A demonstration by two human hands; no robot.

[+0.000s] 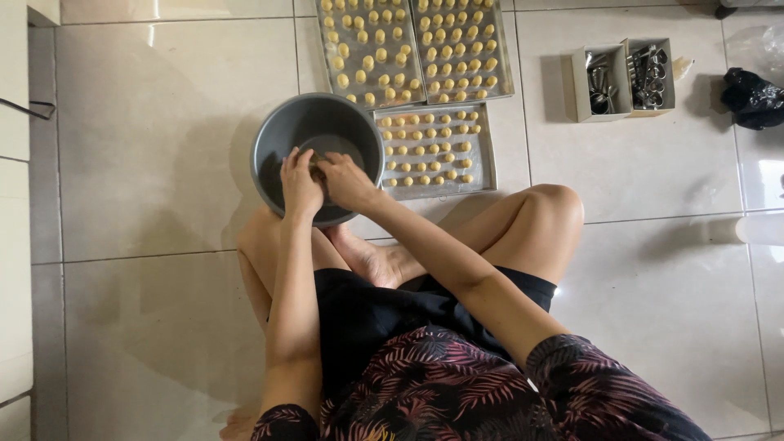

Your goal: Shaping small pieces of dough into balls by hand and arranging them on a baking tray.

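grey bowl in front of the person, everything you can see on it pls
The grey bowl is round and deep, with a smooth matte look, metal or plastic, hard to tell. It sits upright on the tiled floor, at the person's crossed legs, beside the nearest baking tray. The left hand and right hand meet over its near rim, pinching something small; contents unclear.

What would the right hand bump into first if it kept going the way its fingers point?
Probably the left hand: the right hand points up-left at it over the grey bowl, and their fingertips look nearly touching. Depth is unclear.
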